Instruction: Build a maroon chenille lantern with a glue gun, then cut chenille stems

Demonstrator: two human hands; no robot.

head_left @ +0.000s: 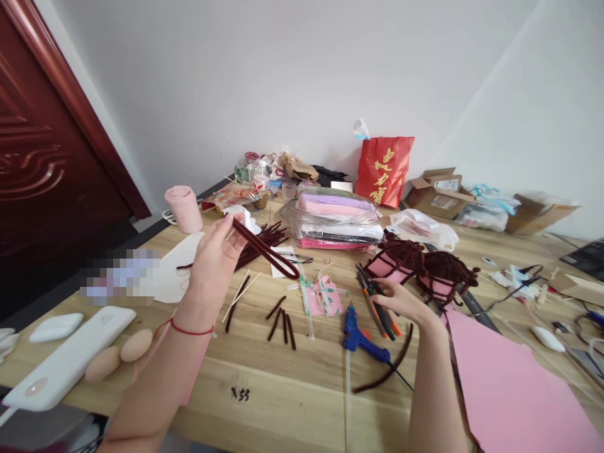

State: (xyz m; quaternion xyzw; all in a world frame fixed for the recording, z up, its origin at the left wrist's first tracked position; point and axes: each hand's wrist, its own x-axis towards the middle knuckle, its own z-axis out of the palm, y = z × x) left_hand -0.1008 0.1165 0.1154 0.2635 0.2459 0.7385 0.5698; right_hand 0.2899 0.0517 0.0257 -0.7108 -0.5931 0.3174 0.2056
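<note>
My left hand (pixel 219 248) is raised over the table, its fingers closed on a dark brown pipe cleaner (pixel 268 250) bent into a long loop. The loop's rounded end points to the right. My right hand (pixel 401 302) reaches over pliers (pixel 377 308) with orange and dark handles, fingers apart; whether they touch is hard to tell. Beside them lies a blue glue gun (pixel 358 336). A bundle of brown pipe cleaners (pixel 264 242) lies behind my left hand. Short cut pieces (pixel 284 327) are spread on the wood between my hands.
Two pink and brown fuzzy-framed pieces (pixel 396 261) stand beyond my right hand. A pink sheet (pixel 514 377) lies at right. Packs of coloured pipe cleaners (pixel 337 220), a red bag (pixel 384 170) and cardboard boxes (pixel 436 195) stand behind. A white power bank (pixel 70 355) and two egg-shaped things (pixel 136 345) are at left.
</note>
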